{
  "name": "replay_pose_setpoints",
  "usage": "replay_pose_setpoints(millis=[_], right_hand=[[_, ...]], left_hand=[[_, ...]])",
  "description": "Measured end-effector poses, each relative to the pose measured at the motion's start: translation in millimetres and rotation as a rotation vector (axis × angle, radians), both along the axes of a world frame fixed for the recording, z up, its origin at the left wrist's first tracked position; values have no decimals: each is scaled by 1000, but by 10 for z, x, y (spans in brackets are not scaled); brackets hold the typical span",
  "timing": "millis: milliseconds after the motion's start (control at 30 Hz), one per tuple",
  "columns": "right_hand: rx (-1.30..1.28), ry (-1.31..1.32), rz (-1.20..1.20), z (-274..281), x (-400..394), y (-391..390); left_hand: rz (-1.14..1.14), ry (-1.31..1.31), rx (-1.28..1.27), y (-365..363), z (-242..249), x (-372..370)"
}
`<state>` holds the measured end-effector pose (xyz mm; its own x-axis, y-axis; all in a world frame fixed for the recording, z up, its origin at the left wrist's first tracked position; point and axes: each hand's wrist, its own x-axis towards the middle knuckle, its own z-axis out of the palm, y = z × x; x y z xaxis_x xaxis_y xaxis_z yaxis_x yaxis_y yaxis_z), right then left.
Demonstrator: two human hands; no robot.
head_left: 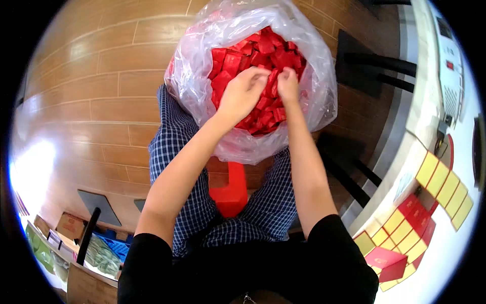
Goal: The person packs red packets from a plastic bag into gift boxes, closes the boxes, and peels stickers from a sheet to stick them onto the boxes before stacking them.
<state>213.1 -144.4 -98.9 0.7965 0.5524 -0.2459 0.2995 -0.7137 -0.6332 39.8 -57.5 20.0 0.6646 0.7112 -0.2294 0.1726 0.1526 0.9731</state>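
A large clear plastic bag [318, 96] stands open between my knees, its rim folded outward. Inside is a heap of small red wrapped packets [221, 81], many of them creased. Over the heap, my left hand [246, 91] is closed, its fingertips bent in toward one red packet [271, 83]. My right hand [288, 85] pinches at the other side of that packet, close to the left fingertips. The fingers are slightly blurred and partly hide the packet.
A red plastic piece [230, 195] lies between my legs, below the bag. To the right, yellow and red boxes [400, 228] are stacked on a white table [445, 268]. Black stand legs [379, 63] rise from the tiled floor. Cardboard boxes [71, 225] and a blue crate [114, 244] sit lower left.
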Motion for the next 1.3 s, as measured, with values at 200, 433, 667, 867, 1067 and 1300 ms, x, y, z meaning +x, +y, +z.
replay_pose_setpoints(millis=[200,433,667,867,1067,1300], right_hand=[[-215,-268,213,-529,845,641],[-313,-439,318,-545,934,1158],[-461,-831,260,-646,393,1178],[-211,-508,542,-1089,879,1334],[-368,-481,554,-1329,1308,1825],[-158,-597,601,-1106,893,1449]], left_hand=[[17,24,-261,109,-164,326],[57,73,-477,299,-227,291],[116,6,-577,265,-284,330],[86,9,-568,173,-279,324],[72,46,-598,243,-224,299],[128,-56,-614,225,-293,382]])
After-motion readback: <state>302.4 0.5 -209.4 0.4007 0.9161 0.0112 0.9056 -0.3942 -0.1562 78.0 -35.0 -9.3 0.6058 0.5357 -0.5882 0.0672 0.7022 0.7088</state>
